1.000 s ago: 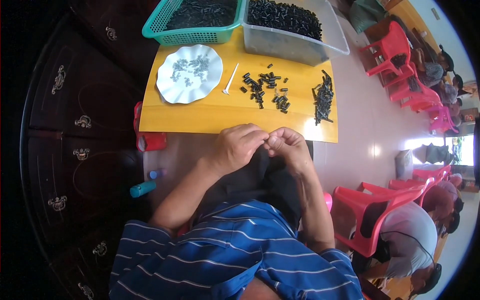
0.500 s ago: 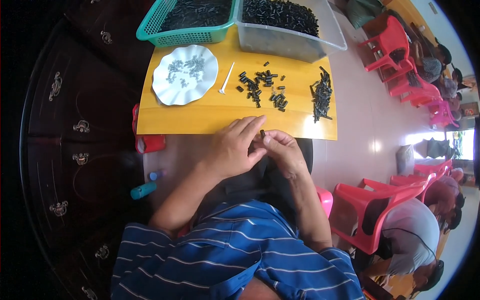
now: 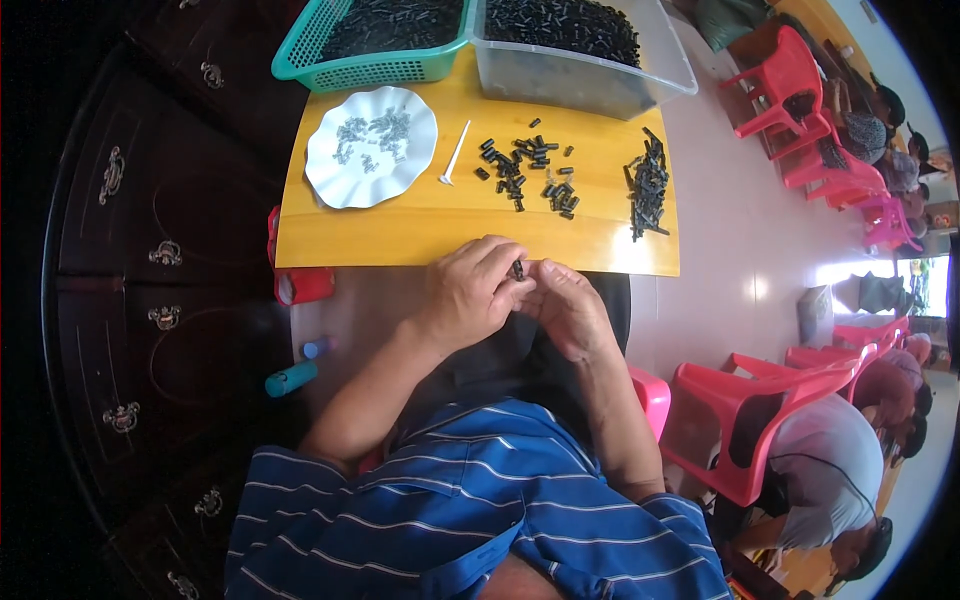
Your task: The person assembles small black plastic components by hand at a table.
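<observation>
A small black cylindrical part [image 3: 518, 270] sits between the thumb and fingers of my left hand [image 3: 468, 292], just off the table's near edge. My right hand [image 3: 572, 312] meets it from the other side, its thumb and forefinger pressed together close to the part. Whether those fingertips also grip something is hidden. Beyond my hands, loose black cylindrical parts [image 3: 515, 165] lie scattered on the yellow table [image 3: 400, 240]. A heap of longer, thin black pieces [image 3: 648, 185] is at the right. Small clear pieces [image 3: 375, 135] rest on a white wavy-edged plate [image 3: 405, 178].
A white stick-like tool [image 3: 456, 152] lies beside the plate. At the back stand a green basket [image 3: 385, 73] and a clear bin [image 3: 570, 92], both full of black parts. Dark cabinets [image 3: 100, 250] are on the left. Pink chairs [image 3: 725, 420] and people [image 3: 825, 455] are on the right.
My left fingers have closed round the black part, which earlier stuck up from my right fingertips. The right thumb has shifted to lie just right of it.
</observation>
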### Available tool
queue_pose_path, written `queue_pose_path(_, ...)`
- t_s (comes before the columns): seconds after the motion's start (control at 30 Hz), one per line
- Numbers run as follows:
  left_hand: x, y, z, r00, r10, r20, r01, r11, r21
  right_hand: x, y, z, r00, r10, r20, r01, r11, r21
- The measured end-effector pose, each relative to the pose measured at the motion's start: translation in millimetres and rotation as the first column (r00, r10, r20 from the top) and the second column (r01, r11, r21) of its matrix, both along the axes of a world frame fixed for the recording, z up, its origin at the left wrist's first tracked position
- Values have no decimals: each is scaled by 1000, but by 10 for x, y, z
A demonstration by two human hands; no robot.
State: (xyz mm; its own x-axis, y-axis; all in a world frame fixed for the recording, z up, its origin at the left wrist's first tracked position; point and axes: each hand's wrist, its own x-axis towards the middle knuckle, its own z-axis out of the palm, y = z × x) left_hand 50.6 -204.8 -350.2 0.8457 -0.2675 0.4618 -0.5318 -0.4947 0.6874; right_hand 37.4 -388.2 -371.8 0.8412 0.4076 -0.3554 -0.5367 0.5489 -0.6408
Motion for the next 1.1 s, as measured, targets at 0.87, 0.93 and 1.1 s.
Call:
queue_pose_path(0.87, 7, 129, -5, 991, 132, 7, -132, 989, 66, 680, 389, 1154, 661, 253, 707, 446, 626, -640)
queue_pose_path(0.93, -37, 128, -83, 992, 123, 14, -124, 987, 100, 926, 649, 1505, 494, 353, 794, 552, 579, -601)
queue_pose_path(1.1, 6, 28, -59, 997, 49, -54, -43, 993, 107, 2051, 1029, 1779, 226, 452, 863, 874, 296, -385)
